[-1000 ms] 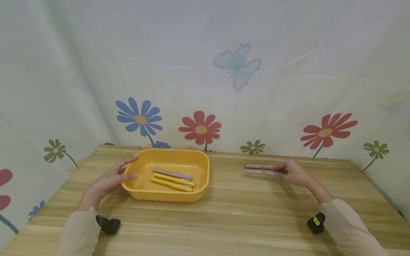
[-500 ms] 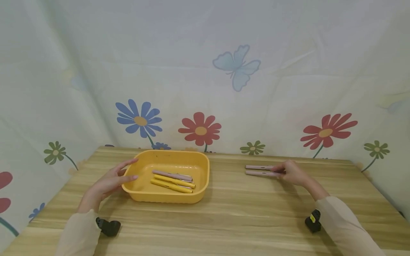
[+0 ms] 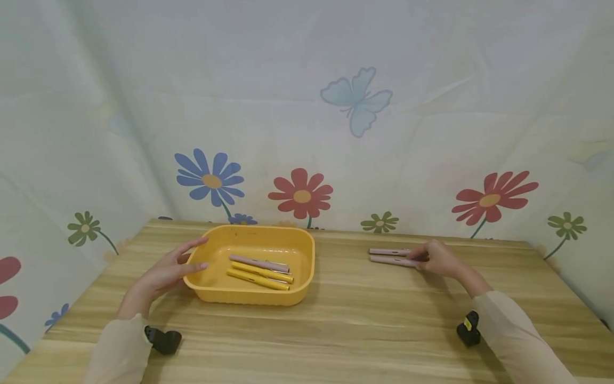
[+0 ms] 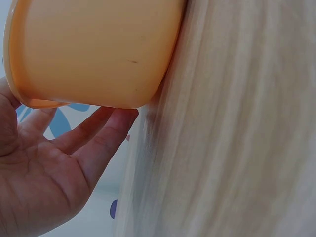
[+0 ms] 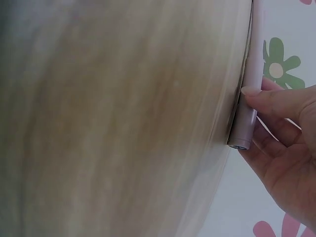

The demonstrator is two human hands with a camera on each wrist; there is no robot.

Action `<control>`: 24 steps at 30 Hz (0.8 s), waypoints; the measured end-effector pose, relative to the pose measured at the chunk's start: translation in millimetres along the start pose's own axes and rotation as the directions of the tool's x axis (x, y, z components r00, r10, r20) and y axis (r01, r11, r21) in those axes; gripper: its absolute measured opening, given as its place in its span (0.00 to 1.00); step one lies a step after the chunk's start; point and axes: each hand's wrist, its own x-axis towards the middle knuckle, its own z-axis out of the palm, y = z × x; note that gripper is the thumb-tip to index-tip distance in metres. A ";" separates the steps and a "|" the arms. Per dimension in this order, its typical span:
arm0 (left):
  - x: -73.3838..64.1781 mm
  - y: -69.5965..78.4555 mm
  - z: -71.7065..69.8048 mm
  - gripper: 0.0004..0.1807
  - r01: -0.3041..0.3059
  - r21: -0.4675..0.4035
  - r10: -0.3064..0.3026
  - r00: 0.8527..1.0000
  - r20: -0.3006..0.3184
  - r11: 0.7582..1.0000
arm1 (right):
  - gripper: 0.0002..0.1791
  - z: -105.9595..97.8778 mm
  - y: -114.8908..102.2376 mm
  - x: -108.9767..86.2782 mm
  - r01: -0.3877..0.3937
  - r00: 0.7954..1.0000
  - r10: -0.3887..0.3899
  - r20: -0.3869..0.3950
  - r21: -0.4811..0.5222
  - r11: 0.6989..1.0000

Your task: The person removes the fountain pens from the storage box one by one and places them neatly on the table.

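At the left of the table stands a yellow plastic basin (image 3: 249, 296). Inside it lie a pink pen (image 3: 258, 263) and two yellow pens (image 3: 257, 279), side by side. My left hand (image 3: 165, 271) grips the basin's left end, thumb over the rim; the left wrist view has its fingers against the outer wall (image 4: 98, 54). On the right, two more pink pens lie roughly parallel on the table. With thumb and fingers my right hand (image 3: 437, 260) pinches the nearer pink pen (image 3: 390, 261) at its right end. The farther pink pen (image 3: 387, 252) is partly hidden behind the fingers.
The wood-grain table (image 3: 307, 341) reaches back to a flowered cloth backdrop (image 3: 268, 122). Black wrist cameras sit on both arms, the left camera (image 3: 165, 341) and the right camera (image 3: 468, 329). Bare tabletop lies between the basin and the pink pens.
The nearer pink pen has turned slightly, its right end drawn a little toward me. My right wrist has shifted slightly left. The left hand and basin hold still.
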 end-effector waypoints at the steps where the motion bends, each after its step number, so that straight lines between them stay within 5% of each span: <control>1: 0.1 -0.2 -0.1 0.42 0.000 -0.001 0.000 1.000 0.000 1.000 | 0.10 -0.1 0.2 0.1 0.000 1.000 0.000 0.005 0.005 1.000; 24: 1.1 0.8 2.1 0.42 0.030 0.027 -0.029 0.999 -0.025 0.999 | 0.11 -1.6 1.6 2.7 0.058 0.998 -0.058 0.011 -0.022 0.998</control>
